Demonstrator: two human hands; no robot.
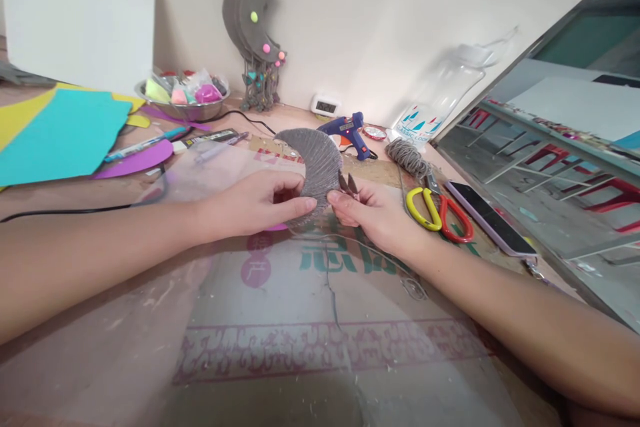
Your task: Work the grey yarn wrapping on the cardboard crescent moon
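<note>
A crescent moon (320,160) wound in grey yarn stands tilted above the plastic-covered work surface. My left hand (270,201) is closed on its left side, with the thumb across the lower front. At the right edge my right hand (367,210) is closed, its thumb tip touching the crescent. Two dark pointed blades, apparently of small thread snips (349,185), stick up out of my right fingers; their handles are hidden. A loose strand of grey yarn (350,238) trails below the hands.
Scissors (440,210) with yellow and red handles, a yarn bundle (407,157) and a phone (490,217) lie right. Behind are a blue glue gun (350,132), a clock (326,105) and a plastic bottle (435,100). Left are foam sheets (65,137) and a metal bowl (187,109); a moon ornament (255,20) hangs behind.
</note>
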